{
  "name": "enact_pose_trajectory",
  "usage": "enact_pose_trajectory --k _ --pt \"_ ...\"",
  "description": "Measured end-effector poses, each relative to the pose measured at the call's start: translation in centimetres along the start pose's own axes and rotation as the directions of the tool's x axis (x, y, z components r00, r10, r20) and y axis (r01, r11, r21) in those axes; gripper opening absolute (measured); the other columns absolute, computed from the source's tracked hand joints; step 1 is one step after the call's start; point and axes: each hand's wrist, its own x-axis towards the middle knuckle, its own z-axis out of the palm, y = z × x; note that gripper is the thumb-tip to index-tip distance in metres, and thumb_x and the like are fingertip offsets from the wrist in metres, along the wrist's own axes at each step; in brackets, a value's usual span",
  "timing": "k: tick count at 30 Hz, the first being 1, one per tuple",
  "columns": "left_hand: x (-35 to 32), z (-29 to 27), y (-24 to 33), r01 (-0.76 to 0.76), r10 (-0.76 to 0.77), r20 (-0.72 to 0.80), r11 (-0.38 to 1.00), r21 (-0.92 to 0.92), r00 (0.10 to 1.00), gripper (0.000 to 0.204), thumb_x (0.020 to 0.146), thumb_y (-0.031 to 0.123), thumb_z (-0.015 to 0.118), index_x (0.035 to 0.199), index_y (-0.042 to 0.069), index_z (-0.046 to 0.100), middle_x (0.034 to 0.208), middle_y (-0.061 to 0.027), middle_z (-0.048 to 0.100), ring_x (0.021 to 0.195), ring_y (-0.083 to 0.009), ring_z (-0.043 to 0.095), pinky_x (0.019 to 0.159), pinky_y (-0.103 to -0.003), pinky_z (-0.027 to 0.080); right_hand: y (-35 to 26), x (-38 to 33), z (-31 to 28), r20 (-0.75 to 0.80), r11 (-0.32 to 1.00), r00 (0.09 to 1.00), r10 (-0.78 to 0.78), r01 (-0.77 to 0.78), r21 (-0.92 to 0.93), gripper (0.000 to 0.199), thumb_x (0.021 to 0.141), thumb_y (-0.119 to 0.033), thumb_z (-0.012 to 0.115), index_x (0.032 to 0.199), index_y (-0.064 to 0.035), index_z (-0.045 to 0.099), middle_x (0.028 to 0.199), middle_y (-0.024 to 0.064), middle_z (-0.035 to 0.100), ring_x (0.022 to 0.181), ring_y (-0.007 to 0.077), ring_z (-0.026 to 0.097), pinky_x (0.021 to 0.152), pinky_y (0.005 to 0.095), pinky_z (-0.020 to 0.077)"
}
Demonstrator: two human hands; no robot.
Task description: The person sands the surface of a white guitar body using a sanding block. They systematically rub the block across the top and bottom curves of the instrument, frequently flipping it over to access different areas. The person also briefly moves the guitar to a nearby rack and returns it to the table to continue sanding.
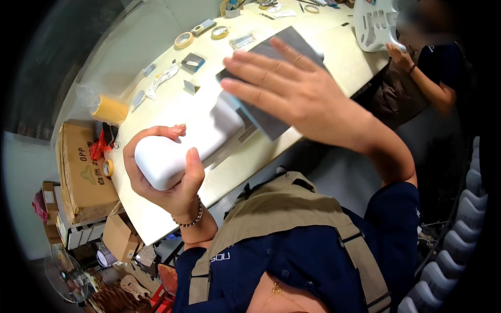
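A long, smooth white piece (209,128) with a rounded near end slants over the table in front of me. My left hand (180,201) grips that near end, its thumb and fingers wrapped around the sides. A dark grey sheet (269,120), which looks like sandpaper with a blue edge, lies across the far part of the piece and hides much of it. Flat on top of the sheet rests my right hand (310,96), fingers stretched out and apart.
On the pale table (130,193) are a masking tape roll (183,40), a white cloth (164,81) and a yellow roll (109,109). A cardboard box (86,172) stands left. At right, another person's hand (400,56) holds a slotted white body (373,31); white curved pieces (459,235) are stacked nearby.
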Motion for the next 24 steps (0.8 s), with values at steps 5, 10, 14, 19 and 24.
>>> enact_pose_trajectory --k 5,10,14,19,24 --pt "-0.2 -1.2 -0.1 0.016 -0.015 -0.017 1.0 0.016 1.0 0.045 0.059 0.002 0.067 0.101 -0.002 0.05 0.084 -0.0128 0.059 0.08 -0.0216 0.062 0.08 -0.039 0.054 2.9 -2.1 -0.1 0.02 0.973 0.981 0.191 -0.187 -0.133 0.065 0.076 0.01 0.051 0.139 -0.0057 0.041 0.141 0.01 0.045 0.132 0.0225 0.041 0.115 0.0461 0.0195" --pt "-0.5 -0.5 0.1 0.014 -0.014 -0.001 1.0 0.024 1.0 0.045 0.059 0.004 0.067 0.101 -0.002 0.05 0.084 -0.0129 0.059 0.08 -0.0229 0.062 0.079 -0.04 0.054 -3.1 -2.5 3.0 0.213 0.416 0.797 0.565 -0.498 0.761 0.082 0.066 0.012 0.053 0.143 -0.0019 0.029 0.135 0.0177 0.048 0.127 0.0343 0.045 0.114 0.0428 0.0226" --pt "-0.7 -0.5 0.0 0.014 -0.014 0.011 1.0 -0.002 1.0 0.047 0.06 0.005 0.068 0.102 -0.002 0.05 0.085 -0.0134 0.059 0.08 -0.0228 0.061 0.08 -0.04 0.054 -3.0 -3.7 4.7 0.04 0.678 0.887 0.46 -0.379 0.63 0.078 0.07 0.009 0.054 0.143 -0.0031 0.029 0.138 0.0152 0.046 0.129 0.0302 0.042 0.115 0.0385 0.0227" --pt "-0.3 0.1 0.3 -0.022 0.02 0.065 0.999 0.039 0.998 0.047 0.06 0.005 0.069 0.103 -0.002 0.051 0.086 -0.0128 0.059 0.079 -0.0224 0.06 0.079 -0.038 0.053 2.3 -5.7 3.3 0.3 0.844 0.95 0.085 0.091 -0.528 0.051 0.089 -0.013 0.041 0.139 -0.0063 0.037 0.15 0.005 0.032 0.139 0.0149 0.028 0.118 0.0406 0.0121" --pt "0.1 -0.4 0.2 -0.007 0.007 0.011 0.999 0.034 1.0 0.046 0.059 0.005 0.068 0.102 -0.002 0.052 0.085 -0.012 0.059 0.08 -0.0218 0.06 0.078 -0.037 0.052 2.4 -4.3 3.4 0.216 0.698 0.967 0.135 0.062 -0.714 0.051 0.086 -0.015 0.046 0.137 -0.0114 0.043 0.149 0.0015 0.033 0.142 0.0135 0.02 0.117 0.0457 -0.0037"
